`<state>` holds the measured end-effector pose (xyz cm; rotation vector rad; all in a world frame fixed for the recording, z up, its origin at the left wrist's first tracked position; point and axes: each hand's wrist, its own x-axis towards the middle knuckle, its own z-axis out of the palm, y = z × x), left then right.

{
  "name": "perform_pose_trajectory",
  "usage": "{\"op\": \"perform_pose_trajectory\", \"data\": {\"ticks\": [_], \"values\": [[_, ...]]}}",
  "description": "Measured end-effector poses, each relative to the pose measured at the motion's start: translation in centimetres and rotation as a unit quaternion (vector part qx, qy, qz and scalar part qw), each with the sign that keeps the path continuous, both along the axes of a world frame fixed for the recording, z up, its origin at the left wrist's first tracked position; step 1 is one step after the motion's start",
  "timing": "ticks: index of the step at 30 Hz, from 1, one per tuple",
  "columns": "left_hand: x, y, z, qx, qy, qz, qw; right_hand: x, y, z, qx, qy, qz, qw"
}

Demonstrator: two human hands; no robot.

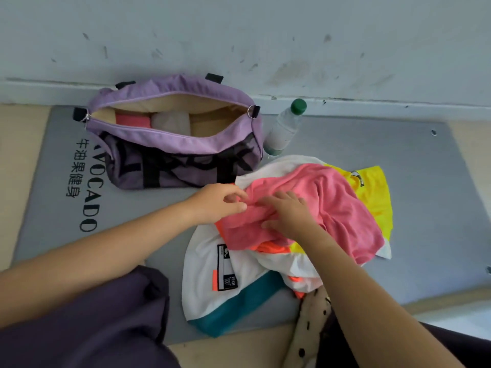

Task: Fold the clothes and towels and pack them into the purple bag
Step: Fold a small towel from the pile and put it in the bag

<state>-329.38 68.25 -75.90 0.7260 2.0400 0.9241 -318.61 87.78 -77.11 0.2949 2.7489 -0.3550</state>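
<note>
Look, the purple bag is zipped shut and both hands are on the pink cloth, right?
Not quite. The head view shows the purple bag unzipped and open, with folded things already inside. The rest is right: the left hand and right hand are both on the pink cloth.

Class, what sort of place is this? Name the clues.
Probably a gym or home workout corner: a grey exercise mat printed with AVOCADO on the floor by a scuffed wall, with a water bottle beside it.

Bare forearms with no sleeves, and dark purple trousers over the knees.
</note>
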Motion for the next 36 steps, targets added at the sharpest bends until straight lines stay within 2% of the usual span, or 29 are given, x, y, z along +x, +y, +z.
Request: {"op": "perform_pose_trajectory", "data": {"ticks": [2, 6, 9, 15, 20, 25, 28, 32, 36], "values": [[-0.4, -0.7, 1.9, -0.023, 0.014, 0.004, 1.000, 0.2, -0.5, 0.4, 0.017, 0.007, 0.005, 1.000], [-1.3, -2.0, 7.2, -0.004, 0.020, -0.004, 1.000, -1.3, -0.8, 6.5, -0.152, 0.169, -0.089, 0.970], [-1.5, -1.6, 13.7, 0.019, 0.051, -0.022, 0.998, -1.9, -1.0, 15.1, -0.251, 0.193, -0.107, 0.942], [1.6, -1.9, 29.4, 0.179, -0.014, 0.096, 0.979, 0.6, -3.3, 33.0, -0.377, 0.288, -0.072, 0.878], [7.0, -4.0, 37.9, 0.272, -0.019, 0.144, 0.951, 4.5, -5.8, 41.0, -0.464, 0.325, -0.030, 0.824], [11.0, -6.4, 41.4, 0.320, 0.018, 0.177, 0.931, 7.5, -7.6, 43.3, -0.484, 0.318, -0.029, 0.815], [11.8, -7.7, 41.5, 0.282, 0.035, 0.164, 0.945, 8.4, -8.2, 43.2, -0.508, 0.318, -0.037, 0.800], [11.5, -9.0, 40.0, 0.206, 0.053, 0.148, 0.966, 8.1, -9.4, 41.4, -0.509, 0.297, -0.039, 0.807], [11.4, -9.9, 36.1, 0.171, 0.089, 0.179, 0.965, 7.8, -10.6, 37.1, -0.526, 0.273, -0.088, 0.801]]}}
